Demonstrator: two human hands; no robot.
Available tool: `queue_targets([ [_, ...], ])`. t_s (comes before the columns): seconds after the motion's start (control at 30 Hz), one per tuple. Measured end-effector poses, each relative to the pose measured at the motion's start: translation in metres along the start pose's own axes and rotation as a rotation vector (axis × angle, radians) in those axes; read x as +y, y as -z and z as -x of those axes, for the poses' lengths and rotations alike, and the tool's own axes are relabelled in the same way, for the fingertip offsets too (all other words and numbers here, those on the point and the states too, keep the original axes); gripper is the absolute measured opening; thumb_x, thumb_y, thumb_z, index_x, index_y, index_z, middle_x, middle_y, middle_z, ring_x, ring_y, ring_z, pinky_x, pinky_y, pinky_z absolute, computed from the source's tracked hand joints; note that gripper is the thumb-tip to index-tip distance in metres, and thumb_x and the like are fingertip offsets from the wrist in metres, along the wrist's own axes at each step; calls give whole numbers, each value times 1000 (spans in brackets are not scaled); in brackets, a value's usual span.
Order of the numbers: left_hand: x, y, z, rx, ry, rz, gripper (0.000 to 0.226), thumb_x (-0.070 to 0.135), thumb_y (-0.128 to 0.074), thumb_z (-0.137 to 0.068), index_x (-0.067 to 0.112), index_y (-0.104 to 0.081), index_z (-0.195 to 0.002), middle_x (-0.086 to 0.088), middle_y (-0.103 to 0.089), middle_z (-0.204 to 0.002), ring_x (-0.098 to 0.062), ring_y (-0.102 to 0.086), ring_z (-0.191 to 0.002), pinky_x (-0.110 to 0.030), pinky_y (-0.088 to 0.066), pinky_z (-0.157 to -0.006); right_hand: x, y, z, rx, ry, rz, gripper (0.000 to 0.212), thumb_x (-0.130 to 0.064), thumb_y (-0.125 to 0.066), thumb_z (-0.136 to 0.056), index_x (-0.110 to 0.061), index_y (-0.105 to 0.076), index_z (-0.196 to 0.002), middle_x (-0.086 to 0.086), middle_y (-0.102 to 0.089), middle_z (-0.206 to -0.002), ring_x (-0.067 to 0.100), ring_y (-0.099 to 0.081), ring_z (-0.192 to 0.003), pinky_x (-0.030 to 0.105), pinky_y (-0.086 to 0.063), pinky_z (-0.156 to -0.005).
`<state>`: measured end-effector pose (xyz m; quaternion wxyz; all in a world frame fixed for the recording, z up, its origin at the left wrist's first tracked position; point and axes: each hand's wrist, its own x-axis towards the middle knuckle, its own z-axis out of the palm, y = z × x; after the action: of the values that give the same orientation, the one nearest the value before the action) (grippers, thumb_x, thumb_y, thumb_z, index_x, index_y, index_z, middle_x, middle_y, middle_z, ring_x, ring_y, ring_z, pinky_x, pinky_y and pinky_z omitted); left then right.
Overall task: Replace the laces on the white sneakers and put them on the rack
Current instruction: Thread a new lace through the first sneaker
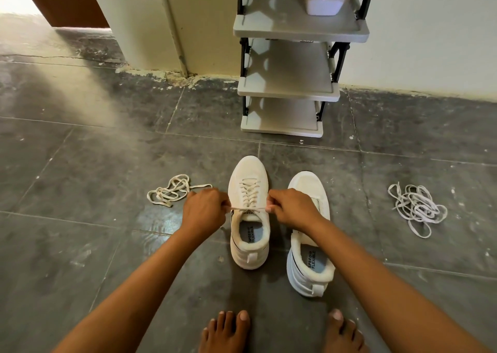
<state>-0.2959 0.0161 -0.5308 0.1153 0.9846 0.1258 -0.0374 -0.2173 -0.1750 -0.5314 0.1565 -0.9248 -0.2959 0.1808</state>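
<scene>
Over the laced sneaker (pixel 248 213), both hands' fingers (pixel 271 204) pinching lace (pixel 248 209) ends, fingertips hidden; right sneaker (pixel 309 231) partly covered.

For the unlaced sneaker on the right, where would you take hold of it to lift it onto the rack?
Grip the unlaced sneaker at its padded heel collar, from above and behind. The heel points toward the person, the mouth is open and upward, so fingers likely hook inside the collar with the thumb on the heel tab. The right hand covers its midfoot now.

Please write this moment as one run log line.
hands: left, right pull lace ends | laced white mesh sneaker | rack: no sneakers
</scene>
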Motion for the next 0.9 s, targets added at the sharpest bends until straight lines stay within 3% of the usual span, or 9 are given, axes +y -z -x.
queue_targets([
  [0.13, 0, -3, 4, -45, 44, -16, 15, 18, -55, -87, 25, -68, -89, 4, -68, -90, -19, -61, -90, -34, -34, -91, 5, -2, 2, -29, 4, 16, 13, -29, -53, -93, -17, -58, -97, 0, -66, -99, 23, -58, -88, 33, -46, -75],
  [0.3, -4, -4, 3, -89, 22, 114, 12, 30, -59, -88, 22, -64, -95, 6, -67, -94, -17, -62, -93, -32, -42, -84, 7, -6, 3, -42, -37, -245, 16, -23, -63, -88, -17, -60, -103, -3, -61, -85, 16, -56, -78, 36, -50, -78],
  [0.43, 6, -5, 5, -128, -17, 187, 24, 38, -66, -84, 22, -63, -101, 8, -67, -95, -13, -62, -92, -30, -49, -78, 0, -10, 6, -25, -73, -390, 23, -25, -68, -84, -19, -62, -105, 3, -66, -90, 20, -63, -78, 35, -54, -76],
  [0.53, 13, -6, 5, -84, -8, 156, 13, 30, -62, -87, 21, -66, -97, 4, -68, -94, -17, -62, -91, -26, -44, -67, -5, -13, 5, 35, -60, -288, 15, -26, -66, -86, -17, -67, -98, 1, -69, -94, 19, -64, -83, 33, -51, -79],
  [0.73, -25, 7, 0, -30, 49, -121, 16, 11, -52, -85, 13, -67, -92, -10, -68, -94, -30, -61, -91, -34, -44, -70, 17, -3, 2, 110, -102, -169, 5, -18, -61, -87, -15, -64, -86, 1, -67, -89, 22, -60, -83, 27, -41, -67],
  [0.83, -28, 4, 7, -21, 77, 109, 11, 21, -55, -88, 14, -64, -90, -5, -67, -90, -27, -61, -88, -32, -45, -69, 22, -6, 3, 91, -112, -260, 4, -19, -64, -85, -20, -63, -81, -2, -65, -79, 18, -60, -78, 28, -44, -68],
  [0.9, -8, 3, 10, -69, 8, 225, 21, 37, -60, -88, 17, -62, -94, 5, -62, -85, -18, -60, -84, -28, -44, -69, 14, -10, 3, 51, -83, -275, 3, -20, -64, -85, -18, -64, -84, -3, -63, -80, 17, -59, -78, 29, -46, -70],
])
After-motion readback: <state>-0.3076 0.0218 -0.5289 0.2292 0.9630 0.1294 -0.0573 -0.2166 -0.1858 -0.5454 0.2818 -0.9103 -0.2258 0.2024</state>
